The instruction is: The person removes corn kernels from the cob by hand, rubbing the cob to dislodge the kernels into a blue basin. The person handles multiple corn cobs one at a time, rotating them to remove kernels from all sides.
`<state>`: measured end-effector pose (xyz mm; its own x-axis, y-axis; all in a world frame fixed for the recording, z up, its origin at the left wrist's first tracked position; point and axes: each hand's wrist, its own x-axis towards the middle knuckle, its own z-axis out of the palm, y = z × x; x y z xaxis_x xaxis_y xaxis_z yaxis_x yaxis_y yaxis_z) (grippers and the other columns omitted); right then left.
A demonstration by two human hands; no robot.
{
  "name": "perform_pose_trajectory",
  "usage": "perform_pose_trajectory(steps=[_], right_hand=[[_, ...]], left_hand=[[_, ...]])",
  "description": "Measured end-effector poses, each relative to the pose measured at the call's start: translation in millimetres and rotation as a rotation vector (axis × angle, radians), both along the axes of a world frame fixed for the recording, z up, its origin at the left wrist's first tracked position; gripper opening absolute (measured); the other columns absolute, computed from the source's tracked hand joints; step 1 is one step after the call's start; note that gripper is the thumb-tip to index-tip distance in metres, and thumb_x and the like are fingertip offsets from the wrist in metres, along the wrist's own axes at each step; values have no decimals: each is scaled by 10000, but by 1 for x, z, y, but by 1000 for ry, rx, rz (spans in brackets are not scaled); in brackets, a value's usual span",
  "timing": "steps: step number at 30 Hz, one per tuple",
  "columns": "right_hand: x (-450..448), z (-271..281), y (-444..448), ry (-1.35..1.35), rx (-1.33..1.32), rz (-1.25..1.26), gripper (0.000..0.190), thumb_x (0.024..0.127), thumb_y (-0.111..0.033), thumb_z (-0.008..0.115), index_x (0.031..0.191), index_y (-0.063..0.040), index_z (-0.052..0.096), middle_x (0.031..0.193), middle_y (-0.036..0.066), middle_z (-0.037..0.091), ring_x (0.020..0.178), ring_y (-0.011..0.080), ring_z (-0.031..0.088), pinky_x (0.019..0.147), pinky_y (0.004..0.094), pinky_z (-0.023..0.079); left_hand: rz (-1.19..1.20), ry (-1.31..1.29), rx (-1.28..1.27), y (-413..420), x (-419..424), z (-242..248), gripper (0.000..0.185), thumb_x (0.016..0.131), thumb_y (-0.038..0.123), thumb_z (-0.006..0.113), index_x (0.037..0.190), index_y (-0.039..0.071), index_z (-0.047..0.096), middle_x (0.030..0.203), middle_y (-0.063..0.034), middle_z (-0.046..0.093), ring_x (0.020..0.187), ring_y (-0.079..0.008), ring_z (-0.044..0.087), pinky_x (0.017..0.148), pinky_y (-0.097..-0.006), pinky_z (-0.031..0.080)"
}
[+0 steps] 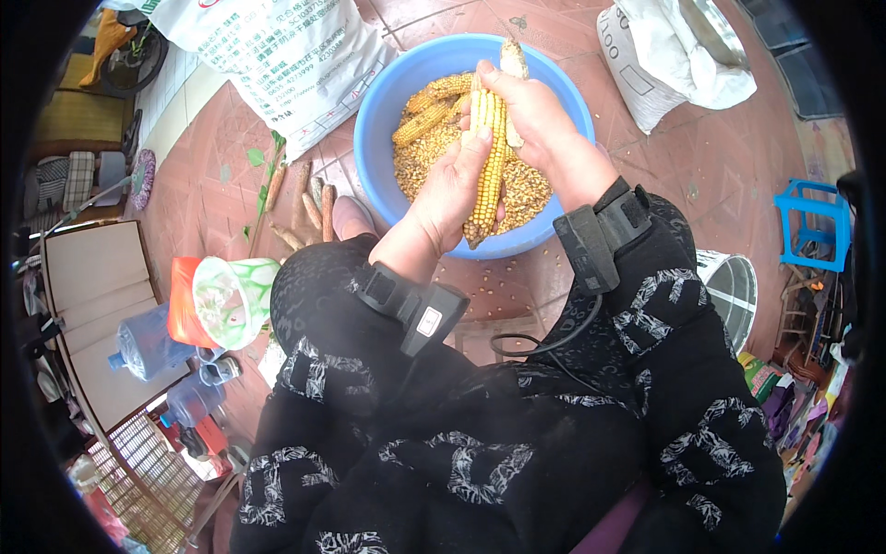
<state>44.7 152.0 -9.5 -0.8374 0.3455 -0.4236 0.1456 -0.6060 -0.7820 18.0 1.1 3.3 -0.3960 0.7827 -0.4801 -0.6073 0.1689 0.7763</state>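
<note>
My left hand (450, 181) is closed around the lower half of a yellow corn cob (490, 156), its thumb lying along the kernels. At the cob's upper part is my right hand (529, 114), which also holds a paler cob (513, 61) that passes behind its fingers; how far that one is stripped is hard to tell. Both hands are over a blue plastic basin (376, 187). Loose corn kernels (529, 197) cover the basin's bottom, and several cobs with kernels (423, 123) rest on them at the upper left.
Several bare cobs (313, 210) lie on the tiled floor left of the basin, beside a green-leaved stalk (263, 190). A printed white sack (277, 69) leans near the basin's upper left. Another white sack (640, 83) stands at the upper right. A blue stool (813, 225) is far right.
</note>
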Motion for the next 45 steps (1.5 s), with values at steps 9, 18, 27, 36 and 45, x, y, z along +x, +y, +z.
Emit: perform_pose_trajectory(steps=[9,18,27,36,45], right_hand=[[-5,-5,-7,-58,150,-203,347,910,-332,651,962,8,614,836,96,653,726,189,640,665,314,519],[-2,4,10,54,-12,-54,303,918,-302,640,964,-6,589,790,102,640,714,198,655,647,323,545],[-1,3,4,20,22,-111,237,902,-234,647,875,-4,600,741,92,626,634,193,633,598,314,523],[-2,-1,3,45,46,-111,243,936,-264,610,870,-30,604,726,74,629,614,176,632,596,302,534],[0,-1,9,65,17,-128,273,941,-292,602,901,-22,592,774,95,641,675,203,651,637,332,551]], left_hand=[[-88,-197,92,-3,-3,-2,508,1002,522,340,1182,74,497,817,-75,594,643,-161,612,465,-303,507],[44,-88,32,-3,-6,-2,569,1002,510,343,1319,53,465,958,-81,622,736,-164,641,504,-295,539],[58,-45,41,1,-4,3,544,1010,482,346,1136,-10,541,780,-142,639,559,-246,629,494,-329,537],[119,-241,68,1,-7,-2,478,1025,422,337,1126,-2,533,797,-151,638,561,-267,632,488,-357,545],[-79,-518,136,-2,-16,-4,570,972,617,287,1140,128,525,771,-132,618,564,-256,615,472,-356,514]])
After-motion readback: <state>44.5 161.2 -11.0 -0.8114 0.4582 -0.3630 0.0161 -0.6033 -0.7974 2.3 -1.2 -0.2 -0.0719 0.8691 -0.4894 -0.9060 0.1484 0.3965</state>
